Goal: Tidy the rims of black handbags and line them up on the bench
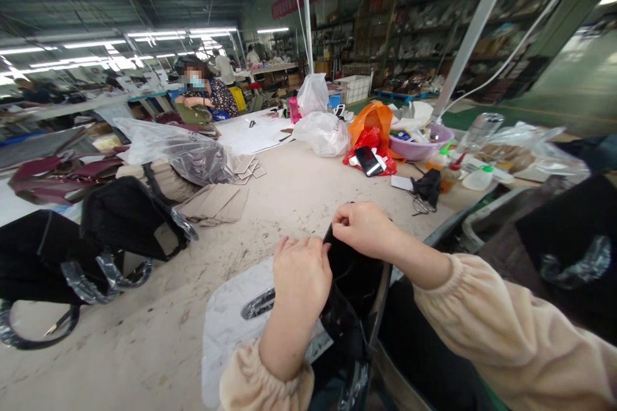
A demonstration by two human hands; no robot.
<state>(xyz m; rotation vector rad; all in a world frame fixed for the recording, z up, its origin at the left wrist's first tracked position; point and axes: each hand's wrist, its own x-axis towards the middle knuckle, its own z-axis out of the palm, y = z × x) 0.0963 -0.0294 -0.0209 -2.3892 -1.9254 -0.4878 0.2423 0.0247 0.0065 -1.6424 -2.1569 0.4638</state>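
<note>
At lower centre, the fingers of our left hand (303, 270) and right hand (364, 228) pinch the edge of a black bag (357, 273). We seem to be working that edge, which calls for even grip.

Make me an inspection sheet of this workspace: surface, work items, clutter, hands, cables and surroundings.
Surface: beige tabletop, dark flecks and scuffs.
Work items: black bag between the hands; other black bags at the table's left.
Clutter: orange plastic bag, phone, purple basin and clear plastic bag toward the far side.
Left hand: holding the black bag's edge.
Right hand: gripping the same bag farther along.
Cables: white cord beside the slanted post, right.
Surroundings: co-worker at far left; loaded shelves behind.
</note>
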